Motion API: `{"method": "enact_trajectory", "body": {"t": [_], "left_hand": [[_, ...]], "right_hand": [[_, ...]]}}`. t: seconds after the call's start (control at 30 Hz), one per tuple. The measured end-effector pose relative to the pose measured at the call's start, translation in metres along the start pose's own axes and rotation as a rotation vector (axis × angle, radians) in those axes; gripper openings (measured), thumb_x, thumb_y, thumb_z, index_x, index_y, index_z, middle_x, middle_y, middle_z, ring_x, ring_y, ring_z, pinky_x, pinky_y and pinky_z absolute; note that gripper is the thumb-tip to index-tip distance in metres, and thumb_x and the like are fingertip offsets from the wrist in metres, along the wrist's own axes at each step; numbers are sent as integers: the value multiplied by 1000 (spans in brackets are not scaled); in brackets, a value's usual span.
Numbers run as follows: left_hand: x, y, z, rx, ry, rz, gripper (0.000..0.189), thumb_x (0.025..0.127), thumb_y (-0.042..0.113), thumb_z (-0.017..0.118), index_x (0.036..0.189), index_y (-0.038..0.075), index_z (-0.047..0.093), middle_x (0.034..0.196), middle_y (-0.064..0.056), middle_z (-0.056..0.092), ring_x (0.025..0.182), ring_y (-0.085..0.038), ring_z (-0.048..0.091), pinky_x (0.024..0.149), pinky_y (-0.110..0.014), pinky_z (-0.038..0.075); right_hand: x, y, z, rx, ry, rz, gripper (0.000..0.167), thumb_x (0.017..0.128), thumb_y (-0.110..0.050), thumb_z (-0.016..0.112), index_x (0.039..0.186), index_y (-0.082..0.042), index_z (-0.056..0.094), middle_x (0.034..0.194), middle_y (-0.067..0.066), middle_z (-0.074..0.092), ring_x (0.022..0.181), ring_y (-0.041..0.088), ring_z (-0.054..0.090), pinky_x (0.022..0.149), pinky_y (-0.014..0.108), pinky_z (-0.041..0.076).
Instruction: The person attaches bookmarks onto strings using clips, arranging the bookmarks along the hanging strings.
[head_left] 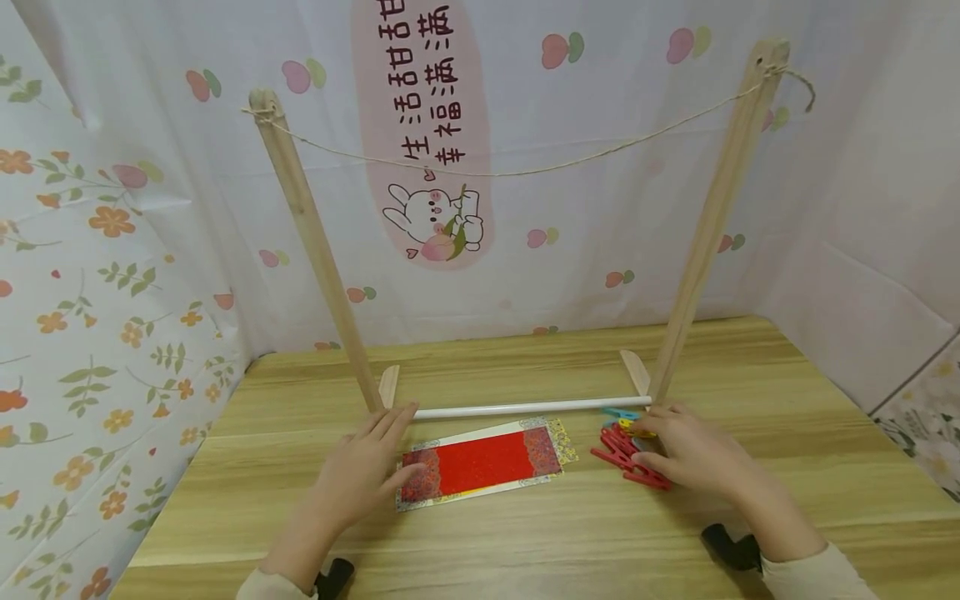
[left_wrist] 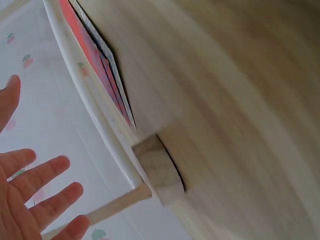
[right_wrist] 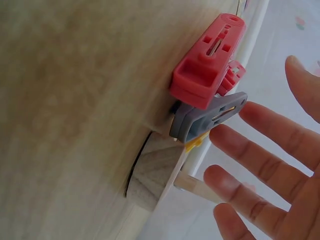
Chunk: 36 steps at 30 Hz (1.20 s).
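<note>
My left hand (head_left: pixel 360 471) is beside the left end of a small stack of patterned paper strips, with a red strip (head_left: pixel 483 462) on top. In the left wrist view its fingers (left_wrist: pixel 50 172) are spread and hold nothing. My right hand (head_left: pixel 693 450) is at a pile of plastic clothespins, among them red clothespins (head_left: pixel 618 446), a blue clothespin (head_left: pixel 621 412) and a yellow one. Seen from the right wrist, the fingers (right_wrist: pixel 270 170) extend loosely near a grey clothespin (right_wrist: pixel 210 117); whether they touch it I cannot tell.
Behind the hands stands a wooden frame with a left post (head_left: pixel 315 242), a right post (head_left: pixel 712 217) and a white crossbar (head_left: pixel 525 408) low between them. A sagging twine (head_left: pixel 495 173) joins the post tops. All stands on a wood-grain table (head_left: pixel 540 542) before a printed cloth (head_left: pixel 600 233).
</note>
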<state>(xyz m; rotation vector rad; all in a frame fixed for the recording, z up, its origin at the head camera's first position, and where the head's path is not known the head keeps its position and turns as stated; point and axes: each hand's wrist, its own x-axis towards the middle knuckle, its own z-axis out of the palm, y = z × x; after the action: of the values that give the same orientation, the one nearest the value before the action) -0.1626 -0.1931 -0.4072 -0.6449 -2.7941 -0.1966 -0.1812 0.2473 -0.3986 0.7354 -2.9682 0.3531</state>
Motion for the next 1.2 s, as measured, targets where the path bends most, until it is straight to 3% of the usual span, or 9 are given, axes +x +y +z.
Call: {"method": "enact_trajectory", "body": {"t": [0.27,0.47,0.7,0.9,1.2], "left_hand": [[12,8,5,-60,-102,41,78,87,48,72,148,9,44,139,-8,60,127,-30,56,88,-53,55],[22,15,7,-104,-172,86,71,86,40,75,141,4,51,139,-14,60,128,-34,55,96,-53,52],[25,18,12,-118,-259,100,67,83,38,80,135,2,57,134,-13,63,125,-34,57,101,-47,50],[28,19,15,-109,-307,111,68,78,41,83,132,4,60,130,-10,63,122,-31,57,98,-46,51],[33,19,15,-93,-336,122,61,74,41,86,121,6,67,110,-2,61,101,-19,56,86,-36,54]], "right_hand": [[5,5,3,60,-44,-17,24,86,-20,76,108,-11,74,116,11,70,113,41,59,91,57,50],[7,7,3,57,-30,-58,21,84,-9,77,104,-11,74,103,1,72,101,31,63,85,50,52],[6,9,4,78,-48,-74,17,82,-8,78,97,-14,72,96,-5,70,93,20,63,79,41,53],[5,9,6,97,-78,-42,18,81,-11,79,95,-18,70,95,-9,66,92,17,59,76,38,51],[6,7,6,77,-112,-37,21,81,-7,78,84,-21,63,83,-12,57,81,10,48,67,29,43]]}}
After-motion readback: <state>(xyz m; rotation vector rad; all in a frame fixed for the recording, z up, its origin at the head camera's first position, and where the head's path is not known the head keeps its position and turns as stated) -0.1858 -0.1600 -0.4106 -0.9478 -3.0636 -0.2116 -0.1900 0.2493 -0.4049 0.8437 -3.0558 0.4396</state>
